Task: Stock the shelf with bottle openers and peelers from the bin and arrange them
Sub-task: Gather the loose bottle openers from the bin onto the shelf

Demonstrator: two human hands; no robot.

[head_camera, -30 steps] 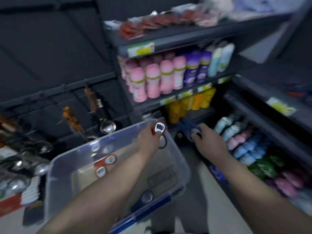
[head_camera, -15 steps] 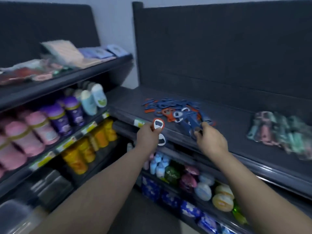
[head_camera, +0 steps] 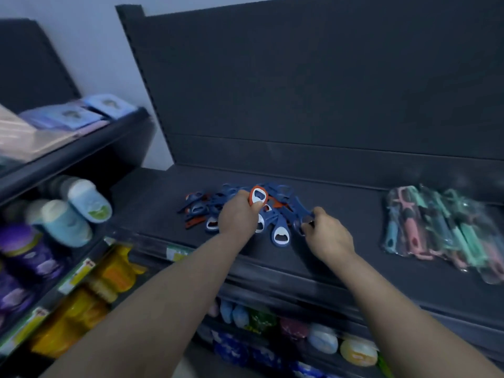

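My left hand [head_camera: 237,214] grips an orange bottle opener [head_camera: 258,196], held upright over a pile of blue and orange bottle openers [head_camera: 207,205] on the dark shelf [head_camera: 354,257]. A second opener hangs below the same fist. My right hand [head_camera: 326,234] pinches the end of a blue bottle opener [head_camera: 296,211] at the pile's right edge. Another blue opener [head_camera: 281,236] lies flat between my two hands. Bagged peelers [head_camera: 441,227] in teal and pink lie at the shelf's right. The bin is out of view.
The shelf's dark back panel [head_camera: 300,91] rises behind the pile. Bare shelf surface lies between the pile and the peelers. Blue and purple bottles [head_camera: 68,216] fill the left rack, yellow ones below. Round packs [head_camera: 321,339] sit on the lower shelf.
My view swung from the bin and left rack to the dark shelf. Both hands carried their openers forward and now reach the pile on the shelf.
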